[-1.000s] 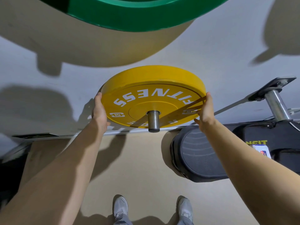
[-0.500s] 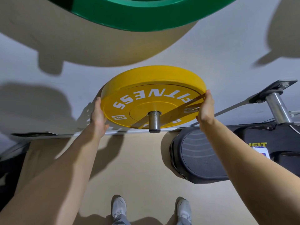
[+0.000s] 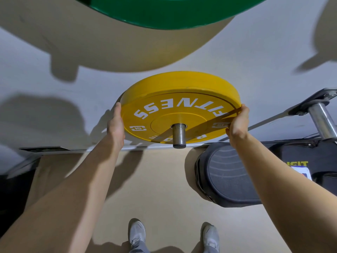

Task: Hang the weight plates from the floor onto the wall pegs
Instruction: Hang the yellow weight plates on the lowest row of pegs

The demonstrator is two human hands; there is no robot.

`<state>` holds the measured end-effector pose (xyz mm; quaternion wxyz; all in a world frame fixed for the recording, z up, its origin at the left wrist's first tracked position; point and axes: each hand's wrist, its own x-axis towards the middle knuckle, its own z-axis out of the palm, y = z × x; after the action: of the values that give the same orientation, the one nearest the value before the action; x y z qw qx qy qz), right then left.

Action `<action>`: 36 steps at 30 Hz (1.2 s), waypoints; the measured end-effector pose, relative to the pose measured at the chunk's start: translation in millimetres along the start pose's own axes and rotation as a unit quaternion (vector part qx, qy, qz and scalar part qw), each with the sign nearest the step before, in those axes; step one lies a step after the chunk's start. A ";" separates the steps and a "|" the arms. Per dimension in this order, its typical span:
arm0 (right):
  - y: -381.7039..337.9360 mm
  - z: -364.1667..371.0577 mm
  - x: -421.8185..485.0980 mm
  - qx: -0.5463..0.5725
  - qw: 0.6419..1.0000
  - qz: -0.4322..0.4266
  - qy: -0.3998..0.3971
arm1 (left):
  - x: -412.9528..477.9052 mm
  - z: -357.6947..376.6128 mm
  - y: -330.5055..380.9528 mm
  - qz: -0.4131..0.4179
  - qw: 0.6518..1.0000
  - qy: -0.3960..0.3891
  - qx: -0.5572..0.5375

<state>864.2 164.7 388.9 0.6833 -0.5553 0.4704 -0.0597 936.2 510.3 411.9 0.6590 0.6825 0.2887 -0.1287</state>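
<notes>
The left hand (image 3: 114,123) and right hand (image 3: 237,123) curl round opposite edges of the plate (image 3: 182,99), probably keeping it square so it slides along the peg (image 3: 179,137).

Arms: both are showing bare, the left forearm (image 3: 76,189) and the right forearm (image 3: 284,179) running uncovered to the bottom corners.
Hands: the left hand (image 3: 114,125) and the right hand (image 3: 238,125) are going bare too.
Shoes: the person is wearing light grey trainers, left shoe (image 3: 137,232) and right shoe (image 3: 210,236), with rounded toes and a thin darker line curving across each upper.
Trousers: grey trouser cuffs (image 3: 139,250) are just peeking in over the shoes at the bottom edge.
</notes>
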 end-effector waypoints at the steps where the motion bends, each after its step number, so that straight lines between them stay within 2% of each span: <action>1: 1.4 0.0 0.1 -0.002 1.000 0.001 0.008 | 4.9 -2.8 -0.7 0.005 1.000 -0.005 0.003; 7: -0.2 0.2 -7.7 -0.014 1.000 0.006 0.011 | 12.1 -7.1 5.7 -0.012 0.999 -0.022 0.030; 9: -2.6 -2.6 -11.0 -0.040 0.999 0.005 -0.007 | 10.0 -9.8 10.4 -0.022 0.997 0.001 0.078; 12: -17.2 -7.7 -23.4 -0.146 0.988 -0.016 0.039 | -11.8 -8.2 30.6 0.034 0.982 0.044 0.180; 14: -38.6 -11.8 -40.8 -0.230 0.969 -0.078 0.053 | -34.2 -3.2 46.6 0.083 0.966 0.059 0.238; 16: -65.9 -16.6 -62.6 -0.300 0.944 -0.137 0.026 | -59.1 0.4 62.4 0.114 0.943 0.061 0.305; 21: -141.2 -26.1 -105.4 -0.455 0.854 -0.248 -0.048 | -132.7 13.3 102.9 0.158 0.912 0.027 0.379; 28: -218.1 -65.0 -186.7 -0.548 0.762 -0.334 -0.089 | -250.4 29.7 151.2 0.232 0.862 0.036 0.450; 36: -277.5 -132.0 -293.4 -0.561 0.716 -0.406 -0.089 | -382.2 22.7 204.7 0.307 0.808 0.049 0.501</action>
<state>731.5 144.8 792.1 0.1955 -0.9771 0.0839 -0.0071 750.5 409.6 791.2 0.2160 0.9763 -0.0084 -0.0131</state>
